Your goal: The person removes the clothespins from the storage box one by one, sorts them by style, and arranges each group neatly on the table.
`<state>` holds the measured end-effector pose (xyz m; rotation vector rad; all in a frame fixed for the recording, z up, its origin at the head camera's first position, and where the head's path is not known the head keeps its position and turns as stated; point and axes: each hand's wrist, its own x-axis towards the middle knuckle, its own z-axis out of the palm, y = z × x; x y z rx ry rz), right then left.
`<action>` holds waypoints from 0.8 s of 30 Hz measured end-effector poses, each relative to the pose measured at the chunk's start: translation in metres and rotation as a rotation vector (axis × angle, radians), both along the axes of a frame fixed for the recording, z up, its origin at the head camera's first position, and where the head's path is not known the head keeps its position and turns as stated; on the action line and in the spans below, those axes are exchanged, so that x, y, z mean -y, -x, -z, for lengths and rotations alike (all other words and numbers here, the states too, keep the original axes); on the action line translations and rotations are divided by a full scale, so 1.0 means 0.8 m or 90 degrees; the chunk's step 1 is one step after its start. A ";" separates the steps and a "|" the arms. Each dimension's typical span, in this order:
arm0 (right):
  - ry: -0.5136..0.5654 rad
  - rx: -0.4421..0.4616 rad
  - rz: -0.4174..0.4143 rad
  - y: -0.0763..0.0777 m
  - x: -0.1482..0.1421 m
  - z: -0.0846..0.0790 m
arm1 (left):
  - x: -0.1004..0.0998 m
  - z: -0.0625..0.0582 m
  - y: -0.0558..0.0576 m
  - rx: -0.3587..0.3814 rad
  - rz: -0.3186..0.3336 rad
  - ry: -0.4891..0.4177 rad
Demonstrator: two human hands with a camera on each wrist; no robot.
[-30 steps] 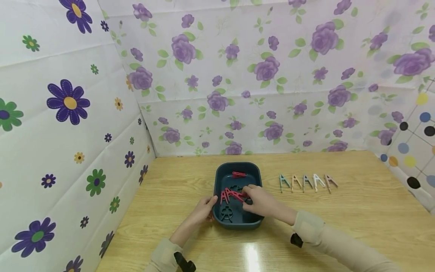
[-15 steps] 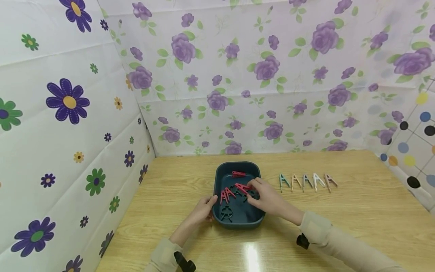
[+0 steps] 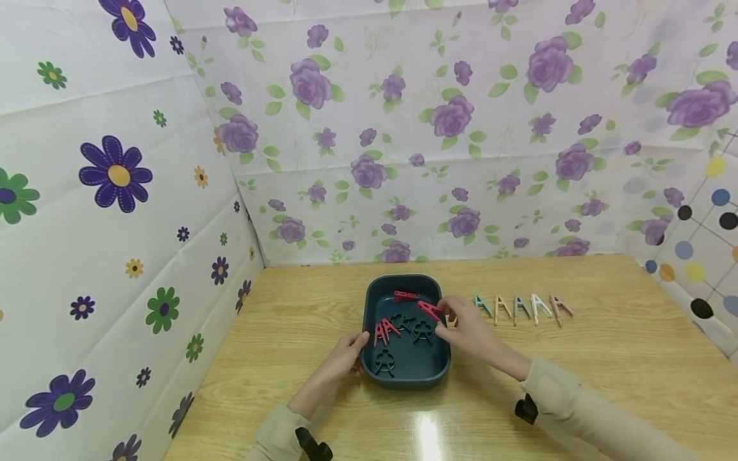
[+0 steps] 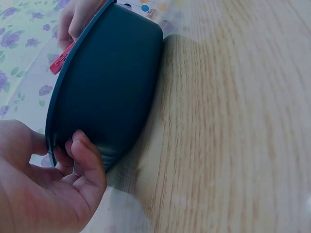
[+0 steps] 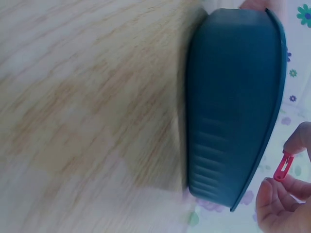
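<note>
My left hand [image 3: 344, 355] grips the left rim of a dark teal plastic bin [image 3: 406, 383], thumb over the edge and fingers curled against the outer wall in the left wrist view. At the bin's right rim, my right hand [image 3: 469, 330] pinches a red clothespin [image 3: 428, 310] between thumb and fingers, raised above the rim in the right wrist view [image 5: 283, 167]. Inside the bin lie two red clothespins [image 3: 378, 334] side by side and one more red clothespin [image 3: 406, 296] near the back wall. Three dark openwork pieces [image 3: 384, 362] with round outlines lie on its floor.
Right of the bin, several clothespins stand in a row on the wooden table [image 3: 288, 301]: teal [image 3: 481, 306], peach, grey-blue, white [image 3: 541, 308] and brownish pink [image 3: 560, 309]. Flower-patterned cloth [image 3: 369, 128] hangs behind the table and along its left side.
My right hand has lifted the red clothespin from the middle of the bin and carried it right to the rim, uncovering a dark openwork piece. My left hand stays on the bin.
</note>
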<state>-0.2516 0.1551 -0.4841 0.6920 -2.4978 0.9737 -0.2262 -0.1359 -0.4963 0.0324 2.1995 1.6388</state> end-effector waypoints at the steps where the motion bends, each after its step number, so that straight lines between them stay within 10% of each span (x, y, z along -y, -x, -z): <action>1: -0.001 -0.002 0.009 0.000 -0.003 -0.001 | 0.000 0.000 0.000 -0.001 -0.001 0.000; 16: -0.039 0.104 0.108 -0.006 -0.035 -0.010 | -0.006 -0.021 -0.010 0.002 0.001 -0.019; 24: -0.070 0.130 0.126 -0.007 -0.045 -0.002 | -0.004 -0.001 -0.002 0.003 -0.002 -0.005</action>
